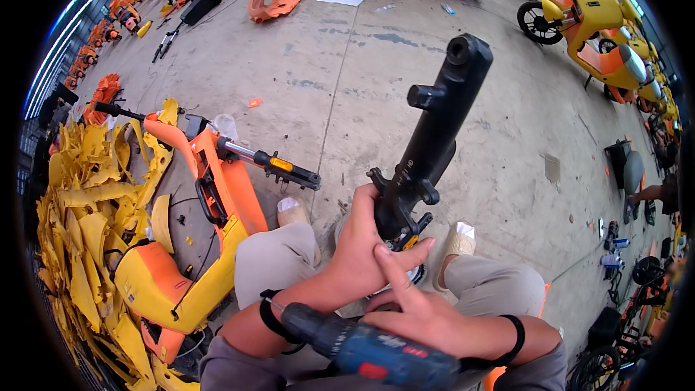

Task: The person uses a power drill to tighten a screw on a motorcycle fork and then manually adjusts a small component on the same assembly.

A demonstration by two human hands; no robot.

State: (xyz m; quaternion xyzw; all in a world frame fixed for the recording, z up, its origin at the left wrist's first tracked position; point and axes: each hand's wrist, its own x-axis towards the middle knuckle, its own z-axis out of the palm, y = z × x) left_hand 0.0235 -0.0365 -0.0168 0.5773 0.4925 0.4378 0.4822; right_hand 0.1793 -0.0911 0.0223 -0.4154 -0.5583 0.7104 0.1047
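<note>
My one head camera looks steeply down, close over my left hand [360,250] and knees, fisheye bending the concrete floor [347,72] outward.

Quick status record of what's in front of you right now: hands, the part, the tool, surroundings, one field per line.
left hand: wrapped around the lower end of the black frame tube
right hand: index finger pointing at the tube's base, beside the left hand
tube: tilted, upper end away from the person
drill: blue, lying across the lap
left side: orange and yellow scooter, pile of yellow panels
floor: concrete
</note>
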